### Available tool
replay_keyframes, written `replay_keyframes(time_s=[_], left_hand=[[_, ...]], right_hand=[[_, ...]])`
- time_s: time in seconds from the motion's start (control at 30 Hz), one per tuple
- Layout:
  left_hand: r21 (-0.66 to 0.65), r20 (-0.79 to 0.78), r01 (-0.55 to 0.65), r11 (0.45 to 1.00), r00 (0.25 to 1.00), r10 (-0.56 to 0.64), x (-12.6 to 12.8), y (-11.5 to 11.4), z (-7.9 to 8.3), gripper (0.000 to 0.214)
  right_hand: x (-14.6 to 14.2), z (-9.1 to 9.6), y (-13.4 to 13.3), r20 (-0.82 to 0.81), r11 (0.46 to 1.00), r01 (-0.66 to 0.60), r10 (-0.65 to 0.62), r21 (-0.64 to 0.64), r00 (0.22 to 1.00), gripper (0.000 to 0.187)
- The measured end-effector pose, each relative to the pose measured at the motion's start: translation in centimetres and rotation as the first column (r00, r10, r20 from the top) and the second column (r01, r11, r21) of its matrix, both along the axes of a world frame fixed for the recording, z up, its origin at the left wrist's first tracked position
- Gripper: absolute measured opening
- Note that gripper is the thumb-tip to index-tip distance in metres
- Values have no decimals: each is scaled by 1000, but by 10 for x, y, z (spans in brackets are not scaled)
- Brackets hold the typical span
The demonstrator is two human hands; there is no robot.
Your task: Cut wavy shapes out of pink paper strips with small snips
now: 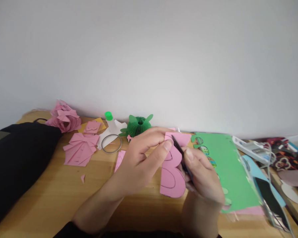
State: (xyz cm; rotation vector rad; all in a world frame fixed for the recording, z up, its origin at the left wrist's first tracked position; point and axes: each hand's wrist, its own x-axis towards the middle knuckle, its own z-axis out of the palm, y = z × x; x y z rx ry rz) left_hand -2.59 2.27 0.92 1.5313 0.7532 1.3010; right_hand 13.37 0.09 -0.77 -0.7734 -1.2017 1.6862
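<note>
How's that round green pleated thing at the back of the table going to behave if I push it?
The green pleated piece looks like folded paper, so it is probably light and easily shifted. Its thin, close folds would likely squash under firm pressure. The leaf-like flaps stick out and may bend first.

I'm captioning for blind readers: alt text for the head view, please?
A left hand holds pink paper marked with curved lines while the right hand holds dark scissors against its upper part, over a wooden table. Around them are folded pink pieces, a green pleated ornament and a green sheet.
</note>
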Motion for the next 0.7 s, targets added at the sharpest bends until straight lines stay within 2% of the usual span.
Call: replay_keyframes(time_s=[0.37,0.7], left_hand=[[22,6,12,1000,1000,-12,-3,0,-5,27],[41,10,72,997,997,-73,-4,3,-7,34]], right_hand=[[3,1,3,32,999,-29,28,31,999,45],[2,-2,5,-39,996,-66,68,51,997,45]])
